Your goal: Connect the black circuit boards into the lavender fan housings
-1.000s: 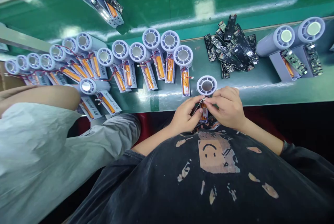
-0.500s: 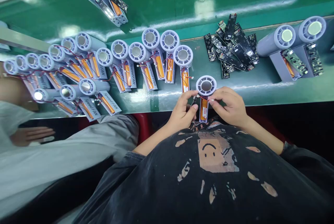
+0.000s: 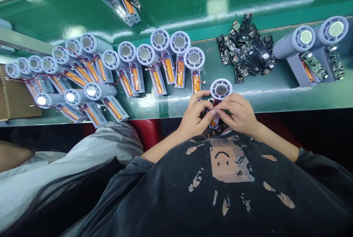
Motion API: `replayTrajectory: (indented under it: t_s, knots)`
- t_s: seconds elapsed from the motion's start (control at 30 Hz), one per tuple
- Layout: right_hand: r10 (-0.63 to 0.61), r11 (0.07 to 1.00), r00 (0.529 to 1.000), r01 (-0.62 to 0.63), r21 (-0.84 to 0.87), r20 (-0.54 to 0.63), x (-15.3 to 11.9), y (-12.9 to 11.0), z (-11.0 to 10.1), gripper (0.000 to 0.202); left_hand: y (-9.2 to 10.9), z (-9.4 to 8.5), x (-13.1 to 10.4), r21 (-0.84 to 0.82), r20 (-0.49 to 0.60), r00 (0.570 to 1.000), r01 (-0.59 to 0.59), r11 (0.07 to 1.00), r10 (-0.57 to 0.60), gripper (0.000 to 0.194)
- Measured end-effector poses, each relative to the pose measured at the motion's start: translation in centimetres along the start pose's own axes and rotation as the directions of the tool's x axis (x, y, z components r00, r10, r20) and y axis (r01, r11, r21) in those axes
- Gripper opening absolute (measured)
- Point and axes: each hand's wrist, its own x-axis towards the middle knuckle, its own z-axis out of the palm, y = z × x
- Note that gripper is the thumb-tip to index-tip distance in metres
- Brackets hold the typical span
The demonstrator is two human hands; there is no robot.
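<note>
A grey-blue fan unit (image 3: 221, 89) with a round vented end lies at the table's front edge, its handle with an orange battery (image 3: 214, 121) pointing toward my body. Over the handle, my left hand (image 3: 196, 115) is closed around a dark circuit board (image 3: 204, 113), mostly covered by its fingers. My right hand (image 3: 237, 113) pinches at the same spot, its fingertips meeting those of my left hand. Something small and pale shows between the fingertips, perhaps a wire connector, too small to tell. Red wires run just under the fingers.
Several fan units (image 3: 179, 42) with open handles stand in rows to the left. A pile of circuit boards (image 3: 255, 55) lies beyond my hands. Two more units (image 3: 305, 37) stand at the right, two at the upper left. A person's pale-clothed leg (image 3: 110, 148) is at the left.
My right hand has moved left and its fingertips now meet my left hand's over the handle. The neighbouring person's hand has left view at the left, and a cardboard box shows there.
</note>
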Motion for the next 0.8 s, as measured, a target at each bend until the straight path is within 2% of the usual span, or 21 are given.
replayTrajectory:
  t_s: [0.07,0.27,0.53,0.6,0.7,0.8]
  knots:
    - [-0.023,1.0,1.0,0.023,-0.009,-0.004,-0.1,0.1,0.1,0.008,0.1,-0.1,0.0,-0.01,0.002,1.0,0.004,1.0,-0.004,0.021]
    - [0.034,0.998,0.999,-0.035,-0.056,-0.034,-0.7,0.2,0.3,0.013,-0.1,0.0,0.0,-0.062,0.006,0.999,0.043,0.997,-0.043,0.024]
    - [0.01,0.997,0.998,-0.015,-0.078,-0.058,-0.5,-0.1,0.5,0.006,-0.4,0.5,-0.4,-0.168,0.02,0.996,0.092,0.981,-0.09,0.019]
    - [0.033,0.995,0.997,-0.039,-0.087,-0.072,-0.4,-0.4,0.5,0.007,-0.7,0.8,-0.6,-0.24,-0.008,0.996,0.083,0.967,-0.088,0.019]
    - [0.085,0.99,0.992,-0.096,-0.107,-0.098,-0.1,-0.7,0.3,0.009,-1.0,1.2,-0.9,-0.34,-0.032,0.992,0.103,0.935,-0.12,0.032]
    - [0.126,0.977,0.989,-0.137,-0.165,-0.076,0.4,-1.0,0.0,0.013,-1.1,1.2,-0.9,-0.315,-0.028,0.988,0.134,0.94,-0.151,0.03]
